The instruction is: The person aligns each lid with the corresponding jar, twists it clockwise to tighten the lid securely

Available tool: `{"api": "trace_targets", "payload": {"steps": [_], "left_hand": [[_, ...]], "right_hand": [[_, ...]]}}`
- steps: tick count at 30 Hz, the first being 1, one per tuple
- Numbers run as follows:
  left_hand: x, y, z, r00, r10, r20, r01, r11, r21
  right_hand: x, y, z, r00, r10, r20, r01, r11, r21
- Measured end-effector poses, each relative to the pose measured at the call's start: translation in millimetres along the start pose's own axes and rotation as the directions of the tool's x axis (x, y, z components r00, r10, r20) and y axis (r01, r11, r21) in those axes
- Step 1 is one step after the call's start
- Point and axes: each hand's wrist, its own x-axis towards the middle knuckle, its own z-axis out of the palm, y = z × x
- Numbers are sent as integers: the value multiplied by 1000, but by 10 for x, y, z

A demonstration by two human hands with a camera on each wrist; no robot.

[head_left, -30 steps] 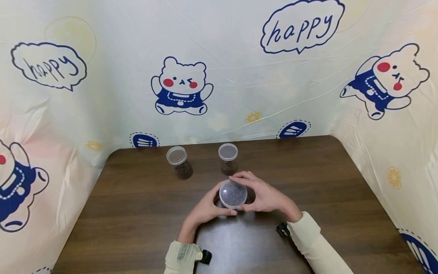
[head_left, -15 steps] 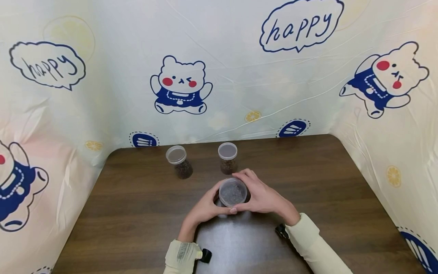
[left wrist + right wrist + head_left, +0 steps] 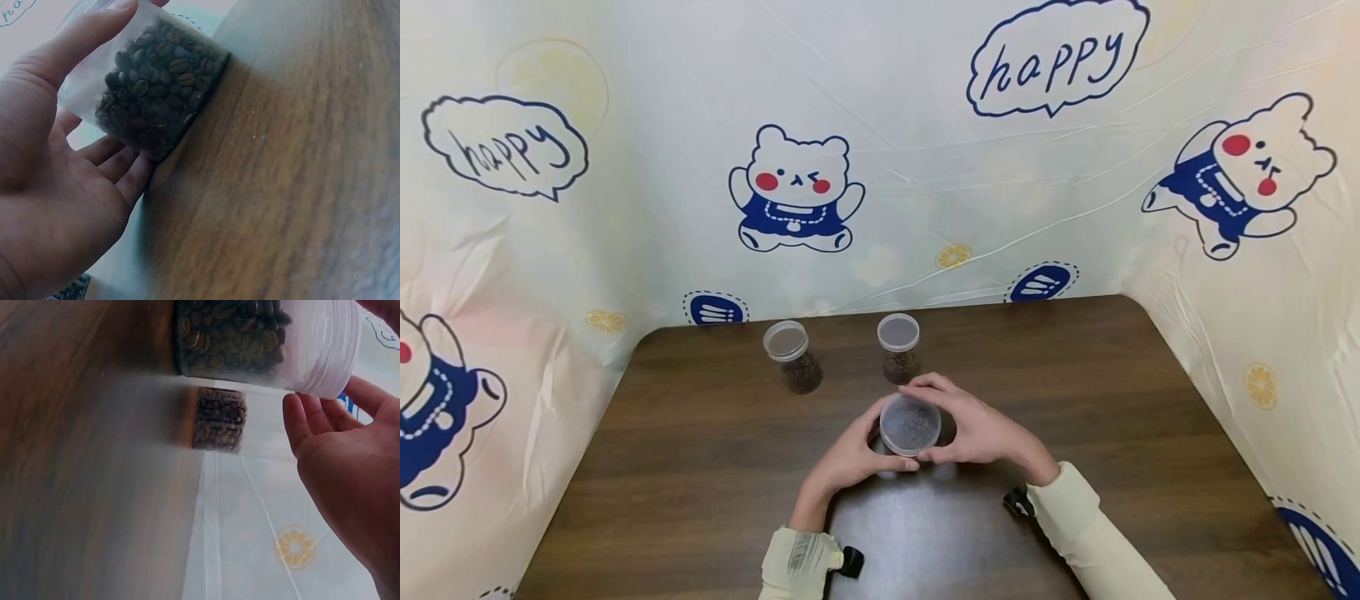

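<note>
A clear plastic jar of coffee beans [image 3: 162, 81], broad and lidded, stands upright on the table between both hands. My left hand [image 3: 847, 456] holds its body from the left, the thumb on the near side and the fingers round the far side. From the right, my right hand [image 3: 977, 425] holds the round translucent screw lid [image 3: 910, 427], thumb at its near rim and fingertips at its far rim. The right wrist view shows the lid [image 3: 334, 350] on the jar's mouth, with beans filling the lower part of the jar.
Two slimmer lidded jars with dark contents stand farther back, a left jar [image 3: 801, 367] and a middle jar [image 3: 900, 354] just beyond the hands. The brown wooden table [image 3: 1075, 375] meets a printed cloth backdrop [image 3: 917, 158] at the back and sides.
Half a second ago the right hand had turned round the lid, its thumb farther left; now it has turned back to about its earlier position. The left hand and the jar stay put.
</note>
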Motion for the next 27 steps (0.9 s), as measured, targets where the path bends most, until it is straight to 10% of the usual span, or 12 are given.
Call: {"api": "trace_targets", "payload": {"steps": [16,27], "left_hand": [[15,-2,-1,1000,14,-3,-14,1000,-5],[3,1,5,1000,22,-4,-22,1000,1]], "right_hand": [[19,-87,55,993,102,-64,-104,994,-29],[1,-22,10,999,-29,-40,26,997,-78]]}}
